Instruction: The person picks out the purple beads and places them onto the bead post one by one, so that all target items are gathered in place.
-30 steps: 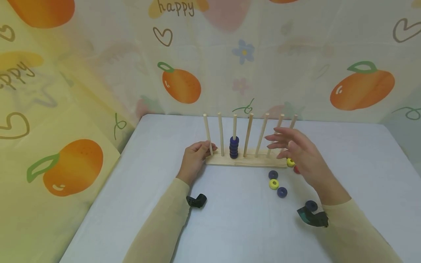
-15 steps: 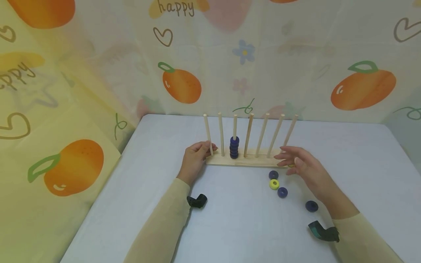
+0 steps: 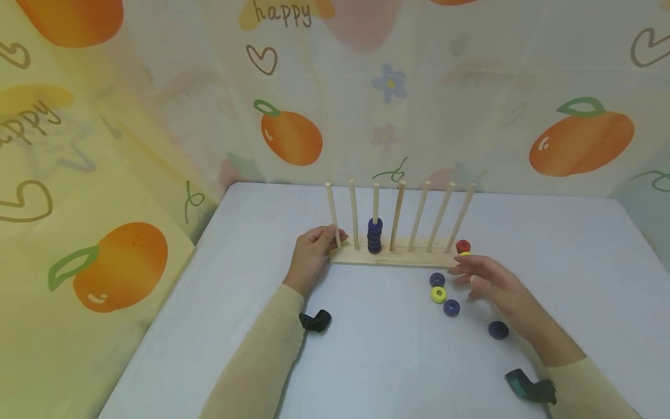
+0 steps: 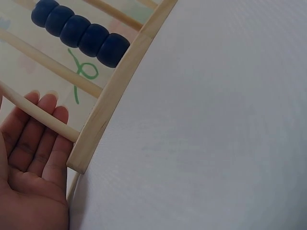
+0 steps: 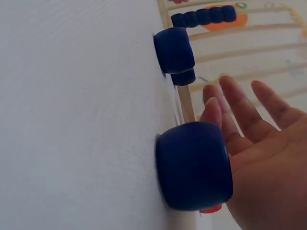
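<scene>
A wooden rack with several upright pegs [image 3: 356, 256] stands on the table. My left hand [image 3: 311, 253] is at its left end, with the thumb in front of the leftmost peg [image 4: 45, 115] and the fingers behind it. A stack of blue beads [image 3: 374, 235] sits on the third peg from the left. My right hand [image 3: 494, 282] hovers by the rack's right end, fingers loosely extended, holding nothing. Near its fingertips lie a blue bead [image 3: 437, 280], a yellow bead [image 3: 438, 294] and another blue bead [image 3: 452, 308]. In the right wrist view a blue bead [image 5: 194, 165] looms before the palm.
Beyond the right hand is a red bead [image 3: 463, 247], with a partly hidden yellow bead [image 3: 464, 254] beside it. A further blue bead [image 3: 498, 330] lies below the right wrist. Behind the white table [image 3: 387, 349] hangs a printed cloth [image 3: 445, 75].
My right hand has come down and toward me from above the rack's right end, uncovering the rightmost peg and the red bead. The left hand stays at the leftmost peg.
</scene>
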Tool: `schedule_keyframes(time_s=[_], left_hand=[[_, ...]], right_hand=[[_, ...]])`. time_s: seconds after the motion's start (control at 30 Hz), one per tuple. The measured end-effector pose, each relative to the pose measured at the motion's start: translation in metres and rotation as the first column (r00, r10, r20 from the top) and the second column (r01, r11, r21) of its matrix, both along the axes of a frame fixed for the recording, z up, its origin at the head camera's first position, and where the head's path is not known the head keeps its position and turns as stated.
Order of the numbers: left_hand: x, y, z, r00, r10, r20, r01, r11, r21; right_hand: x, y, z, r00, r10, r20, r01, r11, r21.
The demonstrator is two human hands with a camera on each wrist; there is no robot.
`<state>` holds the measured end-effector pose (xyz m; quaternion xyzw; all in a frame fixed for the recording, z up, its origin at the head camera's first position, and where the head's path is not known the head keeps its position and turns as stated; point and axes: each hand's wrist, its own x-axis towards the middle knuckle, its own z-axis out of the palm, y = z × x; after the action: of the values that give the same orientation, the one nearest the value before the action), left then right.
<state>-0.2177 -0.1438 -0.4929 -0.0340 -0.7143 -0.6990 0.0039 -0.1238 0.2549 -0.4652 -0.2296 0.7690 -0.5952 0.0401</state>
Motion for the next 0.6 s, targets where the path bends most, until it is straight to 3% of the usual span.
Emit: schedule_keyframes(time_s=[0.37,0.6], left_hand=[[0.001,0.000,0.001,1.000,0.002,-0.005,-0.002,1.000,-0.001],[0.000,0.000,0.000,1.000,0.000,-0.007,0.000,1.000,-0.011]], right_hand=[[0.011,0.009,-0.016,0.995,-0.005,0.098,0.002,1.000,0.030],[0.013,0.006,-0.022,0.998,-0.046,0.050,0.037,0.987,0.156]])
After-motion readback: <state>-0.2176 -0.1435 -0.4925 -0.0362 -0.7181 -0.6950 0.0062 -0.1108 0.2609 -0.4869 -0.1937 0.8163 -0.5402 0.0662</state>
